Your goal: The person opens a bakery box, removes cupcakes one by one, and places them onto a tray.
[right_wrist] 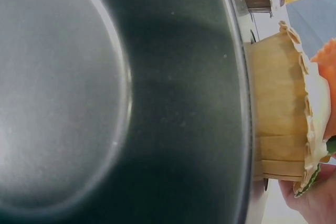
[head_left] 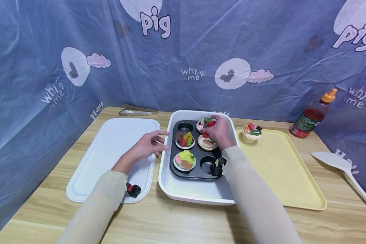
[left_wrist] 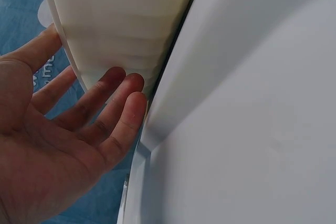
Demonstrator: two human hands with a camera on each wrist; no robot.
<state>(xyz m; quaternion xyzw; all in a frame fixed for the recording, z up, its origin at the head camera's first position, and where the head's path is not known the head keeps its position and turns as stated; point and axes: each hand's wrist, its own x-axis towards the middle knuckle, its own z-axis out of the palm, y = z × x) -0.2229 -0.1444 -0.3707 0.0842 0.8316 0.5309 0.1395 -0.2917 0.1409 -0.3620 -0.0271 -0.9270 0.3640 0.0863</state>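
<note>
Head view: right hand (head_left: 222, 132) covers part of the cupcake (head_left: 201, 126) it pinches at the far right corner of the muffin tin (head_left: 198, 154). Right sleeve (head_left: 256, 193) hides part of the right side of the white bin (head_left: 195, 191) and the left edge of the yellow tray (head_left: 280, 159). Whether the left hand (head_left: 147, 145) touches the bin's left rim: cannot tell. Spoon (head_left: 335, 160) handle cut off at the desk's (head_left: 177, 220) right edge. Bottle (head_left: 310, 118) label print too small to read. Right wrist view: tin cut off at left.
</note>
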